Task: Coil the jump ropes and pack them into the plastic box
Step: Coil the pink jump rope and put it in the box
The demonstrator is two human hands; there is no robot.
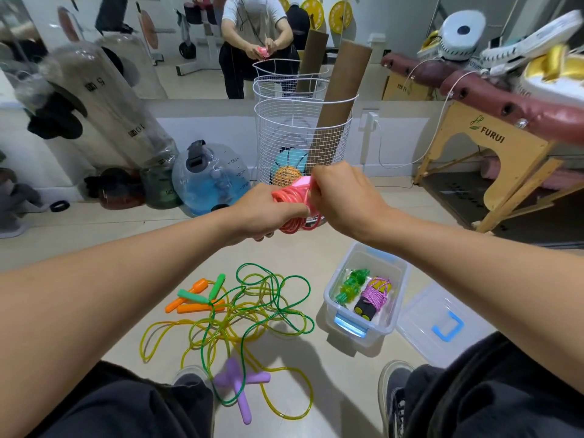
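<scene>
A pink jump rope (pixel 289 200), coiled into a bundle, is held up in front of me. My left hand (pixel 264 211) grips the coil from the left. My right hand (pixel 344 197) pinches the rope and its pink handle at the bundle's right side. On the floor below lies a tangle of green and yellow ropes (pixel 240 317) with orange and green handles (pixel 197 297) and purple handles (pixel 241 387). The clear plastic box (pixel 395 273) stands open at the right, holding a green coiled rope (pixel 350 286) and a purple-wrapped bundle (pixel 374 295).
The box's lid (pixel 442 327) with a blue handle lies on the floor right of the box. A white wire basket (pixel 303 134) with balls and cardboard tubes stands ahead. A blue water weight (pixel 210 181) sits to the left, a wooden massage table (pixel 493 147) to the right. My shoes frame the ropes.
</scene>
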